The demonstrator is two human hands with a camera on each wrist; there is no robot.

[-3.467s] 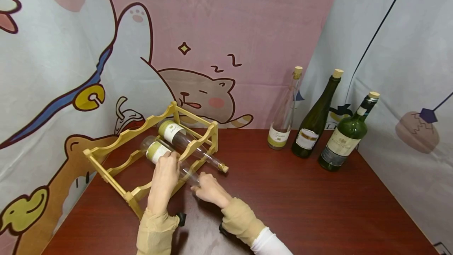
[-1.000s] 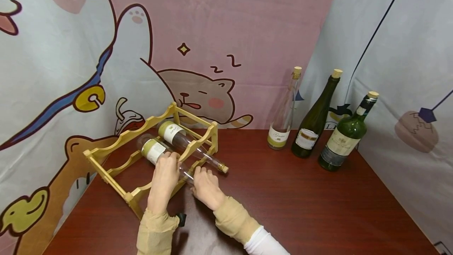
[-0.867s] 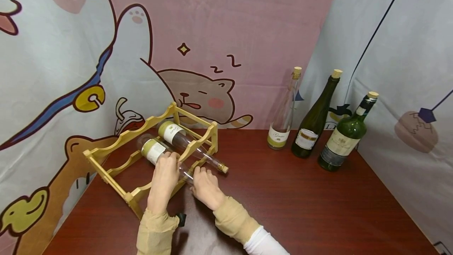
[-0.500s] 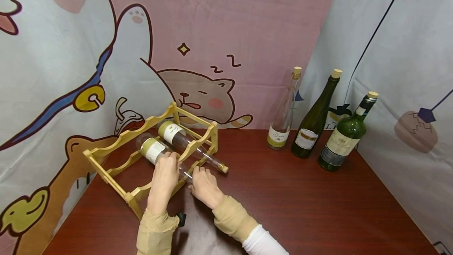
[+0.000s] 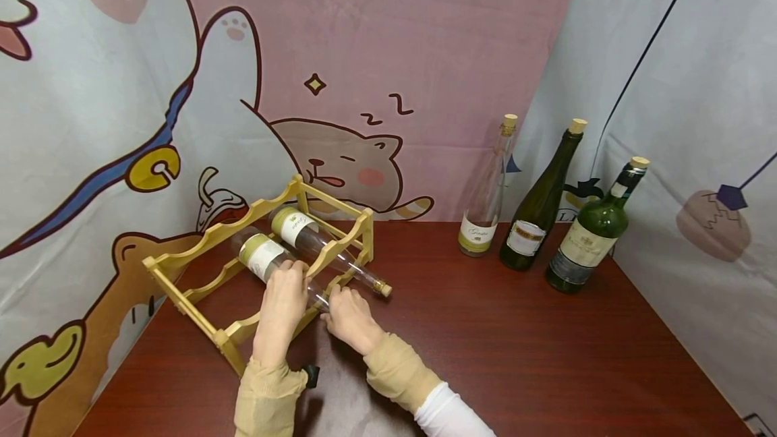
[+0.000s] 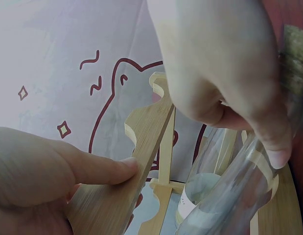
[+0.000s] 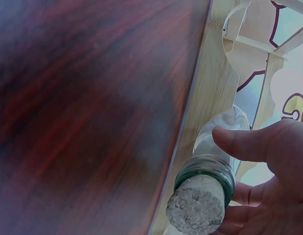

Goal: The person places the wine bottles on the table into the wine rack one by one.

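A clear wine bottle [image 5: 262, 255] with a white and yellow-green label lies in the lower tier of the wooden wine rack [image 5: 200, 312], base toward the back left. My right hand [image 5: 351, 319] grips its neck; in the right wrist view the thumb and fingers surround the neck behind the cork [image 7: 196, 208]. My left hand [image 5: 284, 302] holds the rack's upper front rail [image 6: 127, 191], thumb on the near face and fingertips showing beyond. Beside the held bottle, a second clear bottle [image 5: 312, 238] lies in the rack, its corked neck pointing front right.
Three corked bottles stand at the table's back right: a clear bottle [image 5: 482, 218], a dark green bottle [image 5: 537, 214] and a broad green bottle [image 5: 585, 241]. Printed cloth [image 5: 461, 52] hangs close behind the reddish-brown table [image 5: 516, 356].
The held bottle has slid deeper into the rack, toward the back left, and its label now sits farther from my left hand. My right hand moved with its neck; the left stayed on the rail.
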